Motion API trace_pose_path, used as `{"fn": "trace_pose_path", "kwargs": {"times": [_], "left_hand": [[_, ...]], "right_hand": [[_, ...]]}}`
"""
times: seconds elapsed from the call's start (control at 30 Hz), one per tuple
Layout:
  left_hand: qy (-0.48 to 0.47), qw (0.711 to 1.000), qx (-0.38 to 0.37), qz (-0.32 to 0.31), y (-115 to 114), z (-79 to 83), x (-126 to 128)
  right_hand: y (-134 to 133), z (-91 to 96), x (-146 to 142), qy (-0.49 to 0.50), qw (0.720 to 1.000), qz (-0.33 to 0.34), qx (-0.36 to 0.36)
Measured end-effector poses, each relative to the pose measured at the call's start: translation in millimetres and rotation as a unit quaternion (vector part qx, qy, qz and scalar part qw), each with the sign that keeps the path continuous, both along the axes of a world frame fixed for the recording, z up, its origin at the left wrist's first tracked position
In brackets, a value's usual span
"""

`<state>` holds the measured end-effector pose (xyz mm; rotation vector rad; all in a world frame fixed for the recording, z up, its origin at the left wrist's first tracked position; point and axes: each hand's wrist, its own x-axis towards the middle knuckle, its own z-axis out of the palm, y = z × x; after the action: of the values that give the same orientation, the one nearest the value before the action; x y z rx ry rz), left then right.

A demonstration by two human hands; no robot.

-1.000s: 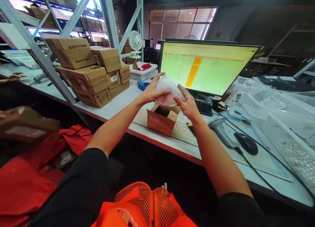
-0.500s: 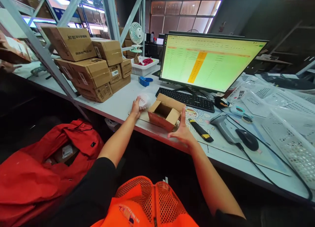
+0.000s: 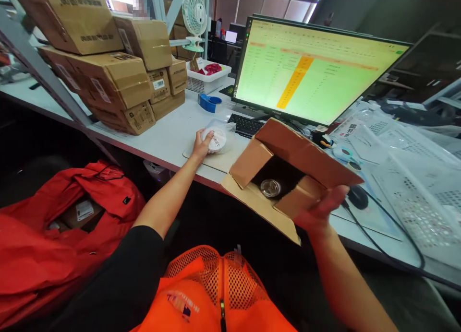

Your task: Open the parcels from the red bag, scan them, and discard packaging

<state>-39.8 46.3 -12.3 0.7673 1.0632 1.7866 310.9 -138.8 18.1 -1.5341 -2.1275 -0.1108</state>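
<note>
My left hand [image 3: 202,145] is closed around a round white-topped container in clear plastic wrap [image 3: 215,139], low over the table; dark lettering shows on its top. In my right hand [image 3: 322,209] is an open cardboard box [image 3: 248,164], raised and tilted so its mouth faces me, with the flaps folded outward. Inside the box a small clear round item [image 3: 271,188] shows against the dark interior; its kind I cannot make out.
Taped cartons [image 3: 118,82] are stacked at the left of the table. A monitor [image 3: 309,68], keyboard [image 3: 247,124] and blue tape dispenser [image 3: 209,102] stand behind my hands. White plastic baskets [image 3: 425,178] and a mouse [image 3: 358,196] lie right. A red bag [image 3: 118,197] holding a carton is below left.
My right hand has taken hold of the cardboard box, lifted it off the table and tipped its opening toward me. The wrapped container stays in my left hand, its lettered top now showing more.
</note>
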Motion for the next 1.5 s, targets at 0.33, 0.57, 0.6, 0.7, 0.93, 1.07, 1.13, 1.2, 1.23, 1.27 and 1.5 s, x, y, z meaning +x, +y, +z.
{"fn": "trace_pose_path", "kwargs": {"times": [0.33,0.57,0.6,0.7,0.93,1.07,1.13,1.2,1.23,1.27,1.5], "left_hand": [[0.424,0.887,0.101,0.149,-47.2,50.0,13.2],[0.534,0.742,0.306,-0.265,-81.1,109.5,66.6],[0.551,0.727,0.278,-0.3,-76.4,108.9,75.8],[0.52,0.754,0.203,-0.346,-57.2,96.0,102.3],[0.371,0.844,0.136,-0.364,-47.3,48.5,150.2],[0.372,0.836,0.175,-0.362,-54.3,35.9,153.7],[0.388,0.811,0.219,-0.379,-57.8,36.6,150.4],[0.412,0.78,0.261,-0.393,-62.9,39.9,145.5],[0.425,0.771,0.268,-0.391,-66.3,41.7,142.3],[0.438,0.77,0.263,-0.381,-69.9,43.1,138.2],[0.563,0.794,0.083,-0.216,-45.6,35.6,98.8]], "right_hand": [[27.0,73.6,-5.6,-0.093,0.965,0.178,0.168],[47.7,122.8,-28.7,-0.297,0.944,0.121,0.079],[48.9,132.3,-34.5,-0.326,0.935,0.12,0.077],[45.7,162.0,-55.7,-0.411,0.9,0.113,0.088],[34.0,186.3,-97.2,-0.534,0.844,0.055,0.006],[34.8,181.8,-92.6,-0.529,0.847,0.048,-0.023],[34.1,181.0,-83.4,-0.514,0.856,0.057,-0.026],[31.7,181.5,-70.0,-0.498,0.865,0.057,-0.026],[29.4,182.1,-61.4,-0.487,0.872,0.049,-0.026],[25.8,182.9,-51.4,-0.47,0.882,0.035,-0.025],[-57.6,178.3,52.3,-0.224,0.971,-0.065,0.061]]}}
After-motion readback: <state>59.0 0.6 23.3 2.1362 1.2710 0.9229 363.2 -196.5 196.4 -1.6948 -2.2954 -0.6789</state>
